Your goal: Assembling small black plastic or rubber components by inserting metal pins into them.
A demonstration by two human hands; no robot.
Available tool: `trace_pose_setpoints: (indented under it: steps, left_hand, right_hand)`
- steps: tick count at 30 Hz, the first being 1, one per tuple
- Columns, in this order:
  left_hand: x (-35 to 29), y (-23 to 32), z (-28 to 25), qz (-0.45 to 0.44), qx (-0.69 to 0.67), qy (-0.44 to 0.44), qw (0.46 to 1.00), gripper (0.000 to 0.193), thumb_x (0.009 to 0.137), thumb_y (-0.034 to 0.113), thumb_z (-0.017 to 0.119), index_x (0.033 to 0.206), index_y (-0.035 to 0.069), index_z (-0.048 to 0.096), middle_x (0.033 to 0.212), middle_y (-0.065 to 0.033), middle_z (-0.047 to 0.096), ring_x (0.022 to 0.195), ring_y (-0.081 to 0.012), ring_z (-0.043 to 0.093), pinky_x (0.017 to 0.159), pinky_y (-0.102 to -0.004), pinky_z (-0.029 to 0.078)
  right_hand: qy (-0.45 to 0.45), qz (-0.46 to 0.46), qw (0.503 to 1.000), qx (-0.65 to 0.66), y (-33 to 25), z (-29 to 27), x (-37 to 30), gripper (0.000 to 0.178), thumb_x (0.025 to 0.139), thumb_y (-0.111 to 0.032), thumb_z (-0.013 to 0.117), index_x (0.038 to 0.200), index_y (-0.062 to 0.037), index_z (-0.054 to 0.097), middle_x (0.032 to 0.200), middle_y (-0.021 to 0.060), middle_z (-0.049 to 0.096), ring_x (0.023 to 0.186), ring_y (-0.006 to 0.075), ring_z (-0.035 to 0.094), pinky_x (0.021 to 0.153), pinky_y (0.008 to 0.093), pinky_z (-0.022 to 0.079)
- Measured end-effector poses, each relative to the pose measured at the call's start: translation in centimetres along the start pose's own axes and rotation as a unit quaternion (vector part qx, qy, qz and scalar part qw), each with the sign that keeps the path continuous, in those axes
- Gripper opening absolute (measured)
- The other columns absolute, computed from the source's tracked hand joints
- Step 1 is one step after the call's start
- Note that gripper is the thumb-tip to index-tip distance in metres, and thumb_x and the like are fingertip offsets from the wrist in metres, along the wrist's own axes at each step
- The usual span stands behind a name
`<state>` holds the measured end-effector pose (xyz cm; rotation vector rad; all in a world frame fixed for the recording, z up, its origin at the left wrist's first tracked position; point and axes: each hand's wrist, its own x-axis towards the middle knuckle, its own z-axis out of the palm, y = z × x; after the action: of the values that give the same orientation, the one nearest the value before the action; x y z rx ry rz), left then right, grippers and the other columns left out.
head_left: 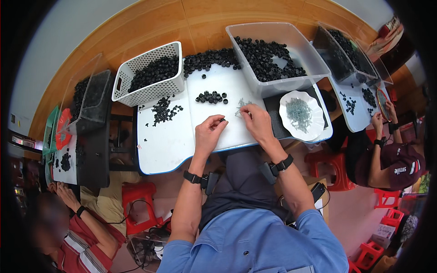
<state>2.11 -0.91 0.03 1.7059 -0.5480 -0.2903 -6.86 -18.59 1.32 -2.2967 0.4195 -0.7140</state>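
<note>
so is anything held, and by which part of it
The left hand pinches a small black piece, seemingly by its side; whether the right hand holds anything cannot be told.

We see one small black piece (222, 120), mostly covered by the fingertips of the left hand (210, 132), which pinch it above the table (164, 148), inward from the near edge; how it is turned we cannot tell. Beyond it we find a loose cluster of black round pieces (210, 98), short and glossy, some touching, a few apart, lying roughly midway between the table's left and right edges. Closer to the right edge we see thin, translucent pale pins (241, 103) strewn in a small patch, partly hidden by the right hand (257, 122).
</note>
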Motion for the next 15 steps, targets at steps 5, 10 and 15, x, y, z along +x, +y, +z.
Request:
trace_pose_setpoints:
  steps: [5,10,15]
  left_hand:
    - [-0.2,-1.4,-1.0,0.013,0.0,0.019,1.0,0.027,0.089,0.014,0.082,0.112,0.001,0.077,0.086,-0.0083,0.078,0.077,-0.0103,0.07,0.072,-0.0269,0.056]
    - [-0.4,-0.5,0.1,0.006,0.011,0.005,1.0,0.029,0.089,0.013,0.082,0.114,0.001,0.076,0.092,-0.0051,0.076,0.083,-0.0088,0.067,0.078,-0.0253,0.055]
    - [-0.6,-1.3,-0.8,0.007,-0.016,0.04,0.999,0.031,0.089,0.016,0.083,0.116,0.002,0.076,0.094,-0.0094,0.077,0.085,-0.0113,0.07,0.08,-0.0258,0.057]
  right_hand:
    - [0.03,-0.066,0.995,0.063,-0.5,1.1,0.0,0.01,0.094,-0.004,0.065,0.099,-0.0003,0.072,0.092,0.0184,0.066,0.087,0.0399,0.066,0.078,0.0452,0.052]
    - [0.009,-0.044,0.996,0.08,-1.2,0.7,-0.6,0.012,0.095,-0.001,0.064,0.104,-0.0015,0.071,0.09,0.0184,0.064,0.084,0.0393,0.066,0.075,0.0452,0.052]
    - [-0.059,-0.112,0.992,-0.004,-2.5,1.6,-1.3,0.015,0.093,0.0,0.063,0.105,-0.0038,0.069,0.089,0.0163,0.061,0.084,0.0378,0.067,0.074,0.0468,0.052]
